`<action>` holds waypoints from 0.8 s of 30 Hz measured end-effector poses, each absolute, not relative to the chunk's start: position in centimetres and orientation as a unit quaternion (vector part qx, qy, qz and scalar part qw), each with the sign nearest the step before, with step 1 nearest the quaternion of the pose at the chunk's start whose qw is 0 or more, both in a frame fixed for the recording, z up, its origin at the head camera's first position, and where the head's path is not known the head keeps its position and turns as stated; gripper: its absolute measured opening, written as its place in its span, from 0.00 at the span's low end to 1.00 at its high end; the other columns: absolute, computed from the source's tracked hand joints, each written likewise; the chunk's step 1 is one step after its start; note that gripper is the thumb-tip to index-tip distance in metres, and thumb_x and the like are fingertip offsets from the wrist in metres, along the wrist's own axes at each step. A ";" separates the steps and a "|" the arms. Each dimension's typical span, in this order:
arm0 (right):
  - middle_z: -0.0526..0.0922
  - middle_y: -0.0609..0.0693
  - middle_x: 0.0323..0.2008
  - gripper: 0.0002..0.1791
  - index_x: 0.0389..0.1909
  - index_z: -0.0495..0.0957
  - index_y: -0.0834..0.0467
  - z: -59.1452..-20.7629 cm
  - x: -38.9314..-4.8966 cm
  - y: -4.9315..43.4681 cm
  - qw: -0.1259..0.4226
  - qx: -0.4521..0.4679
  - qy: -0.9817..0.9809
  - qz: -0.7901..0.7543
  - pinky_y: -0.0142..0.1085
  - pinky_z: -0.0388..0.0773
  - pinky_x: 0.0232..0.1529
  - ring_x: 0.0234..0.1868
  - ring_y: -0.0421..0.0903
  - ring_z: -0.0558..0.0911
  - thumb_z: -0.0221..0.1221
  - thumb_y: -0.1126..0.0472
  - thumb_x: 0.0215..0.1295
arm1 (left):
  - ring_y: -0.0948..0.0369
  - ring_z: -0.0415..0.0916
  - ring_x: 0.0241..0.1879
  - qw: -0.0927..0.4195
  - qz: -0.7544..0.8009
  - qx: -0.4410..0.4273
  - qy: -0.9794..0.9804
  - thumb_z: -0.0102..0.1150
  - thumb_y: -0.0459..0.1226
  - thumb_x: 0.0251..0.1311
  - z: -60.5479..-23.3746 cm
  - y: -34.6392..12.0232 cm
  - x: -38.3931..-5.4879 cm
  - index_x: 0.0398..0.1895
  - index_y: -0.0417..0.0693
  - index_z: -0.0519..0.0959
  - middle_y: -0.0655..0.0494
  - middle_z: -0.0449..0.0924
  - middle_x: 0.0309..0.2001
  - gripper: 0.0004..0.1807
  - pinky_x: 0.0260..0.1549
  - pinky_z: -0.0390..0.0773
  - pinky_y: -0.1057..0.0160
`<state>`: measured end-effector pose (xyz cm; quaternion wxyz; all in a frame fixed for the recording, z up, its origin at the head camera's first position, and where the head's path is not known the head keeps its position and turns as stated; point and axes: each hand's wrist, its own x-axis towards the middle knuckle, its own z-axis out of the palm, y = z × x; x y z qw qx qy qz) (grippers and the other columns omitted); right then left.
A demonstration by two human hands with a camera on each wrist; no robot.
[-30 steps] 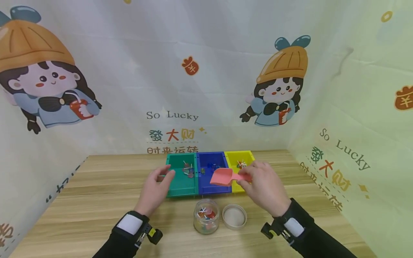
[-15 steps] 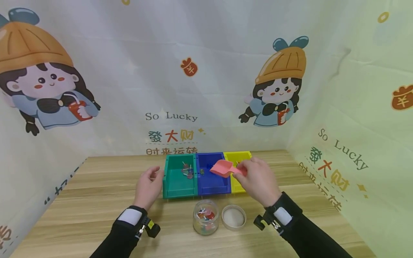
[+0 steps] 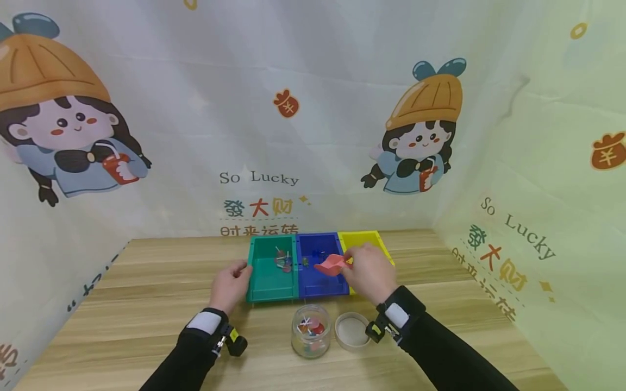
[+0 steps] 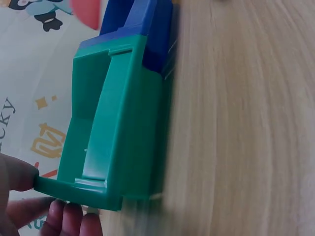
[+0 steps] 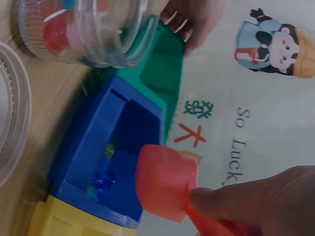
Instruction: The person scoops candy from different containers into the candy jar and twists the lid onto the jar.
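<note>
My left hand grips the left wall of a green bin; in the left wrist view the thumb lies at the rim, fingers underneath. My right hand holds a small pink scoop by its handle, the blade over a blue bin. The right wrist view shows the scoop's blade from behind the thumb. Small blue pieces and a greenish one lie in the blue bin. Little pieces with white sticks lie in the green bin. The right hand partly hides a yellow bin.
In front of the joined bins stands an open clear jar with red, pink and white-sticked pieces inside. Beside it a round lid lies on the wooden table, under the right wrist's camera. A printed cloth hangs behind.
My left hand has dropped from above the green bin to its left wall and grips it. The right hand has moved left, and the scoop has tilted over the blue bin.
</note>
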<state>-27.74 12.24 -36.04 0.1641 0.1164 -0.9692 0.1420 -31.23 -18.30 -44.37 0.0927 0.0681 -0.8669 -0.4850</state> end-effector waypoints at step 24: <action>0.79 0.52 0.22 0.25 0.32 0.86 0.64 -37.6 -31.0 8.0 0.033 0.085 -0.991 0.098 0.39 0.85 0.32 0.25 0.49 0.80 0.70 0.44 0.74 | 0.34 0.69 0.78 0.071 -0.485 0.045 -0.871 0.50 0.41 0.83 -44.4 -18.7 -31.0 0.76 0.34 0.74 0.33 0.75 0.73 0.26 0.77 0.70 0.35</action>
